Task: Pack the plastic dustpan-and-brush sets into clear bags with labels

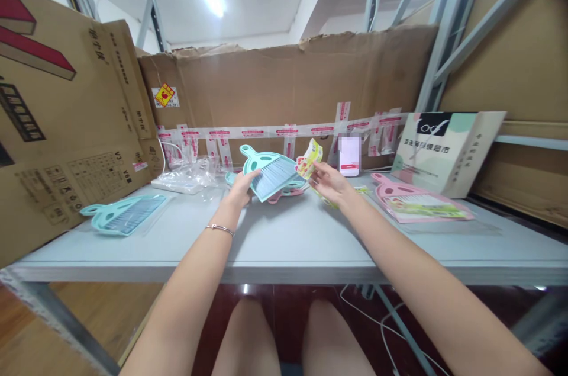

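My left hand (242,188) is closed on the edge of a mint-green dustpan (252,160) with a blue-bristled brush (275,174) nested in it, held tilted above the table. In my right hand (331,182) is a small yellow-green printed card (309,159), pinched between thumb and fingers close to the dustpan's right corner. Behind and below the held set lie more mint and pink dustpan pieces (288,192), partly hidden. A pink dustpan set (415,198) with a printed card rests at the right, and another mint dustpan set (126,214) lies at the left.
Clear plastic bags (202,172) are heaped on a white box at the back left. A phone (349,156) stands against the cardboard wall (284,86). To its right is a printed paper bag (426,151). A large carton (66,127) bounds the left side.
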Motion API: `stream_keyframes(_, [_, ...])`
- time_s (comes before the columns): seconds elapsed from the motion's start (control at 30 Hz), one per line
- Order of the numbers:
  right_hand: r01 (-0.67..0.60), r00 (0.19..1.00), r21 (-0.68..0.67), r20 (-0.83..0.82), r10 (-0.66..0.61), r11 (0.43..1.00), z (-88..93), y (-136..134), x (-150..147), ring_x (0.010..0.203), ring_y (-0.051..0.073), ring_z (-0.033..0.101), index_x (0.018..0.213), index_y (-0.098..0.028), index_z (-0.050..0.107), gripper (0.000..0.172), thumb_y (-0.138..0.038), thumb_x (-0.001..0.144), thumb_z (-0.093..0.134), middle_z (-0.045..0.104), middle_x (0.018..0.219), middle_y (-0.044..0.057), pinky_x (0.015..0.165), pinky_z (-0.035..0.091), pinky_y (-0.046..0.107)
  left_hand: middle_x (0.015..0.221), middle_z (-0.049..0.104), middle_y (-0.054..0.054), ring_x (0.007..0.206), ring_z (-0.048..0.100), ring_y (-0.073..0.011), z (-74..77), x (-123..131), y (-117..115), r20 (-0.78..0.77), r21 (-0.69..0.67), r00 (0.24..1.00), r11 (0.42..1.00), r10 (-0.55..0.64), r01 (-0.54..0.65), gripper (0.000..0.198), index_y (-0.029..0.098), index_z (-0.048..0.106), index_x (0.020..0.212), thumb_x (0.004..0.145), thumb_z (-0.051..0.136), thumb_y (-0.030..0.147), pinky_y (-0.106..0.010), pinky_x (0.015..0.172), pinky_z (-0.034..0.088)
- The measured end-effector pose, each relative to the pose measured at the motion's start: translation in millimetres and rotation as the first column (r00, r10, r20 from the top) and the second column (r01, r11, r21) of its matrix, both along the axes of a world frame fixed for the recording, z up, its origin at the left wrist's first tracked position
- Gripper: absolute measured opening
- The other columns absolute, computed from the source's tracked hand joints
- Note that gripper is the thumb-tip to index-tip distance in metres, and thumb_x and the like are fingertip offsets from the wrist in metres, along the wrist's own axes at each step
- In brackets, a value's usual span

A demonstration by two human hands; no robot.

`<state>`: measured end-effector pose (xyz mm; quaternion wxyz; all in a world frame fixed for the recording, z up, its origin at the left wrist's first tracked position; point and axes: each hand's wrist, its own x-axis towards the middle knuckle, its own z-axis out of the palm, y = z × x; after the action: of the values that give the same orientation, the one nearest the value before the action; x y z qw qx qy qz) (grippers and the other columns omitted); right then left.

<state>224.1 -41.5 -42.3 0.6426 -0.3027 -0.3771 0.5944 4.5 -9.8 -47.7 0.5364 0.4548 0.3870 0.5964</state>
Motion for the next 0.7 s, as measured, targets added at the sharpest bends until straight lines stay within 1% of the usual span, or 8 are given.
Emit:
stream_keyframes(0.1, [-0.077,0.996,0.047,-0.045,0.079,0.996,-1.5,-6.9,-18.4,0.040,0.003,0.045,0.063,-0.018,0.054,0.018,-0.016,0.065,0.072,0.053,0.048,-0.008,0.040,0.038,0.012,0.093,0.067,-0.005,0.085,0.064,-0.0181,-3.9,8.1,2.7,0.140,0.099,0.988,0.992,0.070,-0.085,0.035,0.019,0.056,0.096,0.067,0.072,0.031,-0.034,0.081,0.051])
stream_keyframes(0.17, [-0.120,0.993,0.049,0.009,0.119,0.992,-4.0,-11.3,-29.9,0.041,0.003,0.048,0.065,-0.016,0.059,0.015,-0.016,0.064,0.074,0.057,0.050,-0.006,0.042,0.042,0.013,0.092,0.066,-0.004,0.083,0.064,-0.0176,-6.0,13.9,3.3,0.236,0.135,0.968,0.984,0.080,-0.114,0.038,0.020,0.054,0.095,0.067,0.073,0.037,-0.036,0.080,0.051])
stream_keyframes(0.27, [-0.140,0.980,0.009,0.142,0.137,0.990,-9.3,-15.2,-42.5,0.048,0.006,0.057,0.067,-0.013,0.064,0.011,-0.020,0.066,0.073,0.065,0.057,0.001,0.049,0.049,0.015,0.089,0.066,-0.004,0.082,0.063,-0.0186,-5.6,21.1,-0.1,0.295,0.138,0.955,0.988,0.025,-0.068,0.044,0.020,0.053,0.094,0.065,0.073,0.047,-0.037,0.079,0.051])
stream_keyframes(0.37, [-0.107,0.947,-0.043,0.299,0.115,0.993,-14.1,-15.8,-47.3,0.047,0.006,0.058,0.064,-0.011,0.065,0.013,-0.021,0.071,0.070,0.067,0.058,0.004,0.050,0.049,0.015,0.088,0.066,-0.005,0.082,0.064,-0.0205,-1.4,25.3,-8.2,0.255,0.159,0.964,0.987,-0.073,0.033,0.049,0.019,0.053,0.095,0.063,0.072,0.052,-0.038,0.078,0.051])
stream_keyframes(0.43, [-0.083,0.924,-0.059,0.370,0.099,0.995,-15.9,-15.3,-47.4,0.046,0.006,0.058,0.063,-0.011,0.065,0.015,-0.022,0.071,0.070,0.066,0.057,0.004,0.050,0.050,0.016,0.085,0.065,-0.004,0.079,0.063,-0.0202,1.2,26.7,-14.2,0.202,0.182,0.973,0.980,-0.116,0.079,0.050,0.019,0.054,0.094,0.060,0.074,0.050,-0.037,0.076,0.051])
stream_keyframes(0.53, [-0.055,0.907,-0.069,0.414,0.079,0.996,-17.3,-14.4,-46.0,0.045,0.007,0.057,0.062,-0.010,0.064,0.016,-0.023,0.069,0.072,0.065,0.055,0.004,0.050,0.050,0.017,0.080,0.063,-0.001,0.073,0.062,-0.0171,1.9,27.5,-20.7,0.099,0.224,0.985,0.968,-0.139,0.114,0.053,0.019,0.053,0.093,0.052,0.082,0.035,-0.035,0.073,0.050])
stream_keyframes(0.6, [-0.039,0.894,-0.070,0.443,0.066,0.997,-18.7,-13.5,-44.8,0.043,0.007,0.056,0.059,-0.011,0.062,0.021,-0.026,0.064,0.076,0.064,0.052,0.004,0.045,0.047,0.017,0.075,0.061,0.002,0.070,0.060,-0.0155,0.9,27.8,-22.9,0.033,0.235,0.990,0.964,-0.137,0.125,0.057,0.018,0.052,0.093,0.046,0.084,0.023,-0.032,0.071,0.049])
stream_keyframes(0.7, [0.015,0.865,-0.011,0.502,-0.008,1.000,-21.8,-11.8,-42.0,0.035,0.006,0.047,0.051,-0.014,0.054,0.033,-0.035,0.059,0.078,0.052,0.039,-0.001,0.036,0.037,0.017,0.072,0.060,0.003,0.070,0.059,-0.0153,0.9,28.3,-24.7,0.042,0.244,0.992,0.964,-0.118,0.105,0.057,0.018,0.051,0.091,0.044,0.082,0.017,-0.032,0.070,0.048])
